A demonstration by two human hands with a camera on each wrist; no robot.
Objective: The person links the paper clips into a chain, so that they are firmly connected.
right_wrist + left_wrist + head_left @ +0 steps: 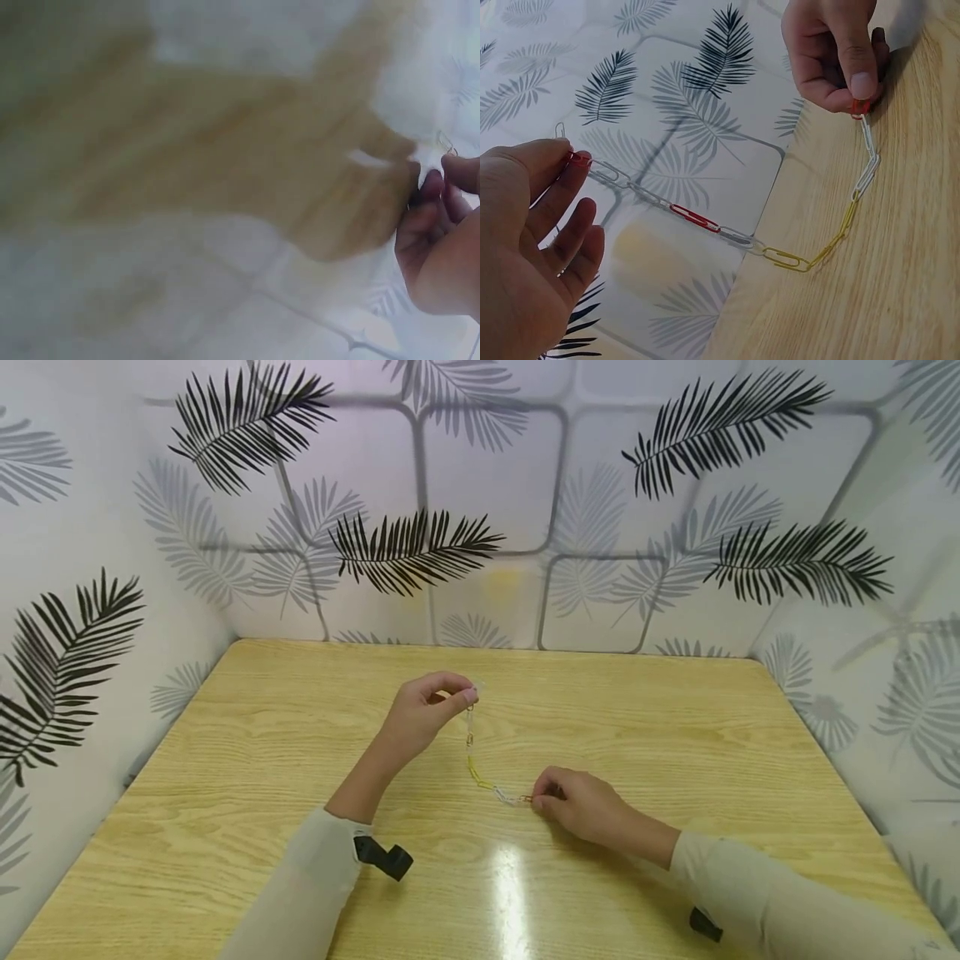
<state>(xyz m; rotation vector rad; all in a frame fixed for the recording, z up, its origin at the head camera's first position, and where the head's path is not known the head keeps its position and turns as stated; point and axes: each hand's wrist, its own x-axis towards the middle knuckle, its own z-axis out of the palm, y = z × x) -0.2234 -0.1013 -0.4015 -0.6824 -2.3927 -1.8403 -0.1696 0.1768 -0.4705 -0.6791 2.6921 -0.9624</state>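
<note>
A chain of linked paper clips (pixel 695 217), red, white and yellow, hangs in a curve between my two hands. My left hand (pixel 427 714) holds one end up above the table, pinching a red clip (pixel 580 159) between thumb and finger; a white clip (pixel 560 131) sticks out beyond the fingertips. Lower and to the right, my right hand (pixel 588 806) pinches the red clip (pixel 859 109) at the other end, close to the tabletop. Two yellow clips (pixel 786 259) form the low bend of the chain. The right wrist view is mostly blurred, with a hand (pixel 442 247) at its right edge.
The wood-grain table (pixel 285 718) stretches out beneath both hands. Behind it and at its sides stands a pale wall covering (pixel 487 485) with leaf prints. Black wrist mounts (pixel 386 858) sit on the sleeves. Light glares off the table's front part.
</note>
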